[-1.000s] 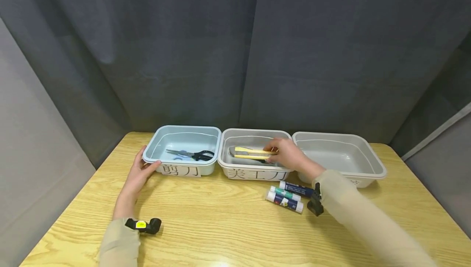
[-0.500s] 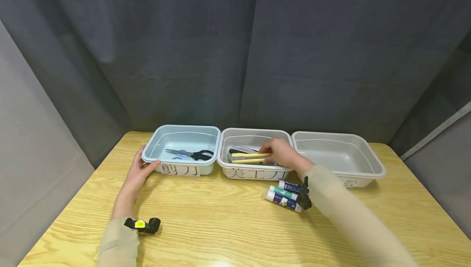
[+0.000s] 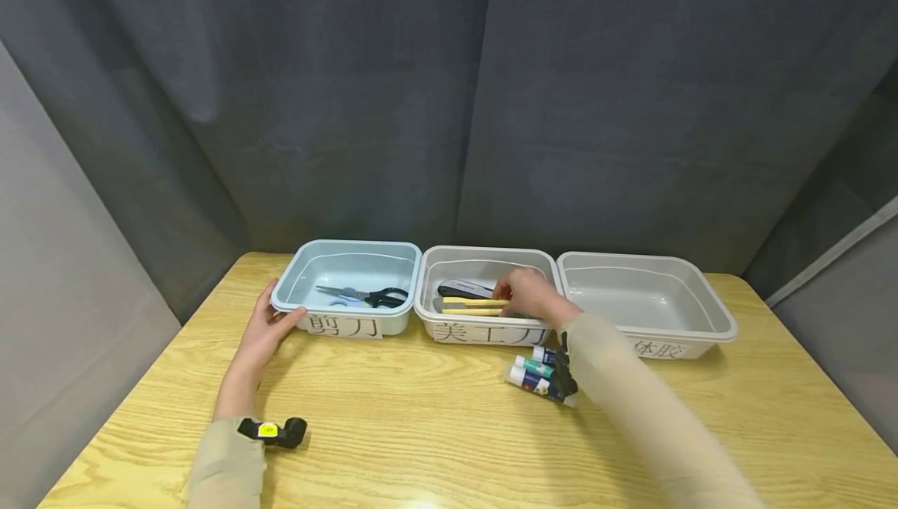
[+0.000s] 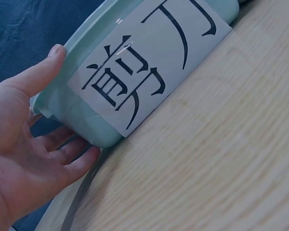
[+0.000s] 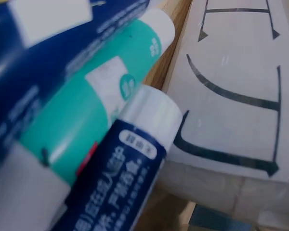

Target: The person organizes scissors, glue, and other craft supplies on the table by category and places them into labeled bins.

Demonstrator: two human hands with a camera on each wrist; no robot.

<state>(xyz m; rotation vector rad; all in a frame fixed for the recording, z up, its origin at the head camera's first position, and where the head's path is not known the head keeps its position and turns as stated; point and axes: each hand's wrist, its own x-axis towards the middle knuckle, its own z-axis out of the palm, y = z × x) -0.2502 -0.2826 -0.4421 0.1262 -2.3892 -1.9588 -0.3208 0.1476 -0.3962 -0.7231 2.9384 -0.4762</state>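
Note:
In the head view my left hand (image 3: 266,328) holds the left end of a light blue bin (image 3: 291,275). Its thumb lies at the rim, with the fingers bent against the end wall in the left wrist view. My right hand (image 3: 528,293) reaches into the middle grey bin (image 3: 456,252) and pinches the right end of a yellow utility knife (image 3: 466,305), low inside. Behind that knife lies a black and grey utility knife (image 3: 464,288). Black-handled scissors (image 3: 382,296) and light blue-handled ones (image 3: 345,302) lie in the blue bin. The right wrist view does not show the right hand.
Three glue sticks, a navy one (image 3: 533,382), a teal one (image 5: 96,110) and another navy one (image 3: 543,355), lie before the middle bin, partly under the right wrist. A grey bin (image 3: 715,314) stands at the right. Paper labels (image 4: 149,57) face the front. A dark curtain (image 3: 449,104) hangs behind.
My right hand has moved slightly left and lowered the yellow utility knife into the middle bin, uncovering the black and grey one. The left hand stays at the blue bin.

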